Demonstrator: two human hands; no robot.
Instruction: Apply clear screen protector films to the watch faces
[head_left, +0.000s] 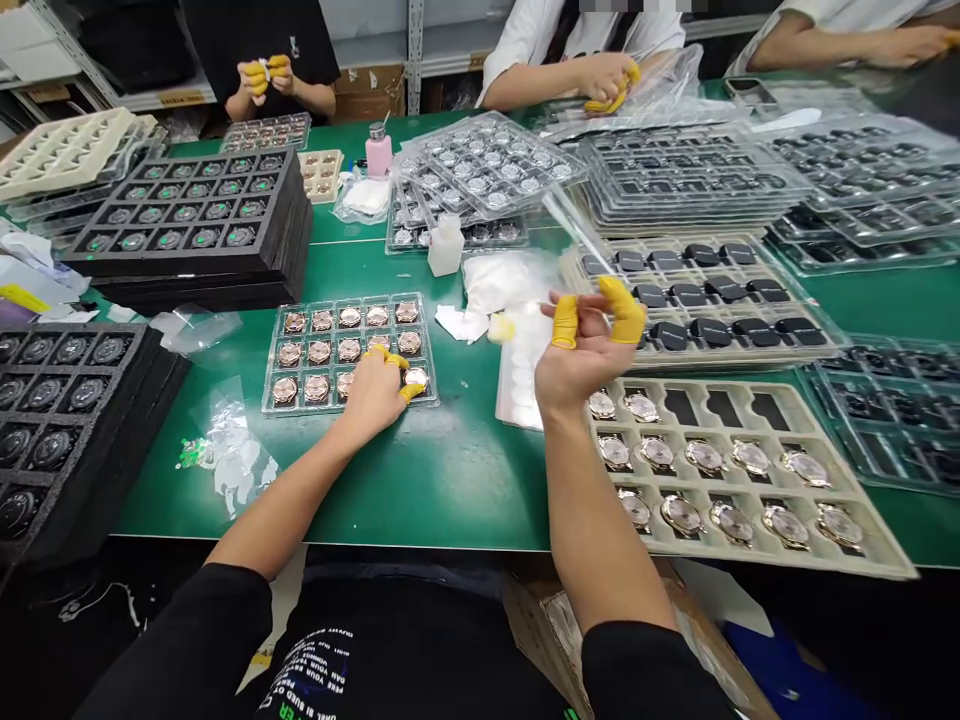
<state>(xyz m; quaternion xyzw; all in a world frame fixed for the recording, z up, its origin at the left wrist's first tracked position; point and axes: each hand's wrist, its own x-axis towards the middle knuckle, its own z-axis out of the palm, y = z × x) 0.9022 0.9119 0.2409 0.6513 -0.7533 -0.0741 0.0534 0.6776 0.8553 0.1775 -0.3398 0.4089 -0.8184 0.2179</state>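
Note:
My left hand (375,390), with yellow finger cots, reaches over a clear plastic tray (352,408) of rose-gold watch heads. Its thumb and index finger are closed around the watch head (415,379) in the near right corner; its palm hides part of the near row. My right hand (585,350), also in yellow finger cots, is raised near the tray of black pieces. Between its fingers is a clear plastic strip (577,230), blurred and slanting up to the left. Beside my right forearm lies a beige tray (847,455) of watch heads, with several vacant slots in its far row.
Black foam trays (277,235) are stacked at left. Clear trays (487,165), a white bottle (446,246) and a pink bottle (379,152) stand farther back. A tray of black pieces (825,345) lies at right. Co-workers' hands (611,80) are busy across the table.

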